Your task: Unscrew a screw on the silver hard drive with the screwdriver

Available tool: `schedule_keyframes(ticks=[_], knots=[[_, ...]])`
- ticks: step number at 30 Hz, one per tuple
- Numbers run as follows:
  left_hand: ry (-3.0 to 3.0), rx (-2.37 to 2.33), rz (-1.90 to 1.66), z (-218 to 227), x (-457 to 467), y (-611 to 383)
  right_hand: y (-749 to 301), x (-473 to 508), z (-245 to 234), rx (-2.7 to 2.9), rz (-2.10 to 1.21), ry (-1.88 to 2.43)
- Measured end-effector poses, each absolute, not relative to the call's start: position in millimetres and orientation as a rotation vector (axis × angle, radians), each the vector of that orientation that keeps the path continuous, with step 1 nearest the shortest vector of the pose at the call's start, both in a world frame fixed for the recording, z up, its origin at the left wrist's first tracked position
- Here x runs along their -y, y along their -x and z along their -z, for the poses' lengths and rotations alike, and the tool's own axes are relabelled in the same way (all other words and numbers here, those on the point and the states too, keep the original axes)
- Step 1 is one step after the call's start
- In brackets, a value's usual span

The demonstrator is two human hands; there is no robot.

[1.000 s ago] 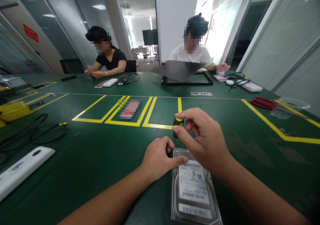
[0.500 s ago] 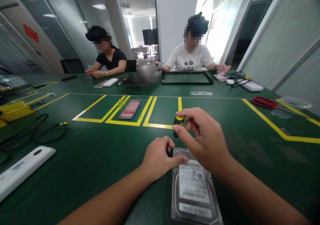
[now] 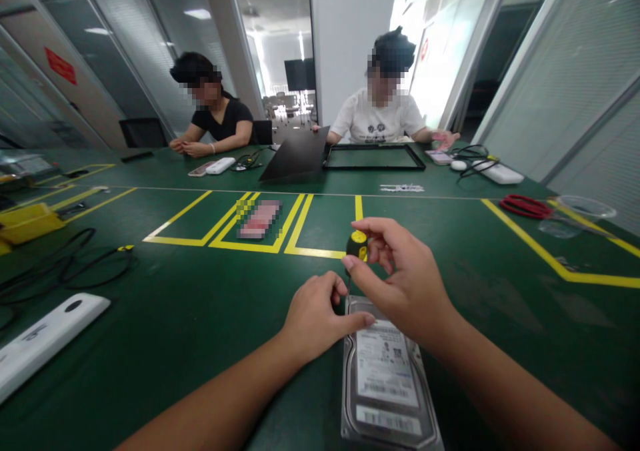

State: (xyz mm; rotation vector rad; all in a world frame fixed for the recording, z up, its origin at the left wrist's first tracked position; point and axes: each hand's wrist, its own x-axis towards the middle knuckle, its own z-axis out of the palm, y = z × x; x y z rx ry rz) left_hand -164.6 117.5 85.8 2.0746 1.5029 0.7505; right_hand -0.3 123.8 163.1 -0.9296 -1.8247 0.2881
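A silver hard drive (image 3: 383, 377) with white labels lies flat on the green table, its far end under my hands. My right hand (image 3: 407, 281) pinches the black and yellow handle of a screwdriver (image 3: 357, 245) between thumb and fingers. The screwdriver stands nearly upright, its shaft pointing down at the drive's far left corner; my fingers hide the tip. My left hand (image 3: 320, 317) grips that same corner, the thumb lying across the top and the curled fingers beside the shaft.
Across the table one person holds a dark panel (image 3: 295, 155) beside a black frame (image 3: 375, 167); another sits at left. A pink phone (image 3: 260, 219) lies within yellow tape. Red-handled scissors (image 3: 526, 206) and a clear plastic dish (image 3: 585, 205) are right, a white power strip (image 3: 47, 344) left.
The screwdriver handle has turned and tilted slightly in my right hand. My left hand stays on the drive. Opposite, the dark panel has swung to a steeper tilt.
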Motion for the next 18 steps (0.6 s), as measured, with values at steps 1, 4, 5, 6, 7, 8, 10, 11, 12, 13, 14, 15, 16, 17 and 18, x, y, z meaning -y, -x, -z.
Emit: schedule_keyframes(ticks=[1,4,5,6,7,8,10,11,12,13,14,15,16,17,18], knots=[[-2.074,-1.502,-0.748,-86.0,-117.4,164.7,0.6,-123.5,-162.7,1.826,-0.301,0.935],[-2.078,-1.500,-0.740,-86.9,-117.6,165.1,1.4,-122.6,-160.6,1.837,-0.346,0.935],[-2.080,-1.497,-0.735,-87.1,-117.7,165.2,1.6,-122.5,-159.6,1.842,-0.364,0.932],[-2.082,-1.494,-0.729,-87.3,-117.8,165.1,1.7,-122.6,-158.6,1.846,-0.381,0.931],[-2.082,-1.492,-0.724,-87.6,-117.9,165.1,1.8,-122.8,-157.8,1.847,-0.393,0.933],[-2.081,-1.494,-0.724,-87.9,-117.9,164.9,1.8,-123.0,-157.2,1.847,-0.400,0.940],[-2.077,-1.502,-0.729,-88.7,-117.6,164.6,1.7,-122.9,-157.8,1.841,-0.397,0.962],[-2.076,-1.507,-0.733,-89.0,-117.4,164.4,1.6,-122.4,-159.4,1.836,-0.385,0.969],[-2.076,-1.513,-0.738,-89.3,-117.1,164.2,1.5,-121.3,-161.9,1.829,-0.371,0.974],[-2.077,-1.517,-0.738,-89.4,-116.8,164.1,1.4,-119.6,-165.4,1.822,-0.356,0.974],[-2.078,-1.518,-0.736,-89.4,-116.6,164.0,1.2,-117.4,-169.9,1.817,-0.343,0.970],[-2.079,-1.516,-0.732,-89.3,-116.4,164.1,1.0,-114.5,-175.1,1.813,-0.329,0.968],[-2.077,-1.513,-0.730,-89.2,-116.3,164.1,0.8,-111.0,-180.8,1.814,-0.314,0.963],[-2.073,-1.508,-0.728,-89.2,-116.3,164.2,0.6,-107.1,-186.6,1.817,-0.297,0.956],[-2.069,-1.500,-0.728,-89.4,-116.3,164.4,0.6,-102.9,-192.4,1.823,-0.275,0.949]])
